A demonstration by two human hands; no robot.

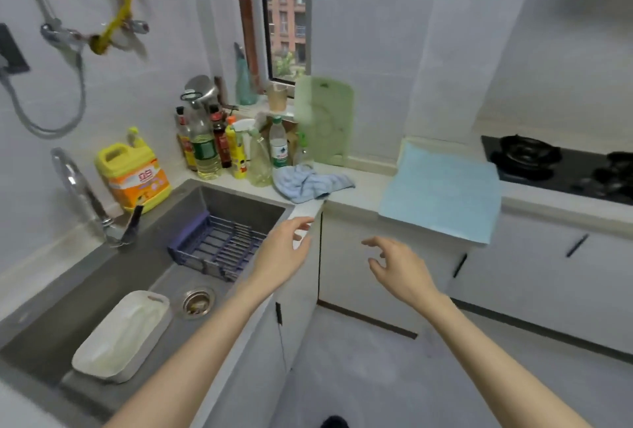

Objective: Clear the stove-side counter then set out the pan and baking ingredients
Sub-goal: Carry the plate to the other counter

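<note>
Reaching: left hand point(286, 249), right hand point(399, 265) empty, near blue mat point(442, 188).

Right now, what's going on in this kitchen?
A person stands at the corner of the counter with both hands empty and open. The left hand and right hand are stretched out toward the stretch beside the stove. There a light blue sheet lies flat, and a crumpled blue cloth sits by the bottles. No pan is set out there.
</note>
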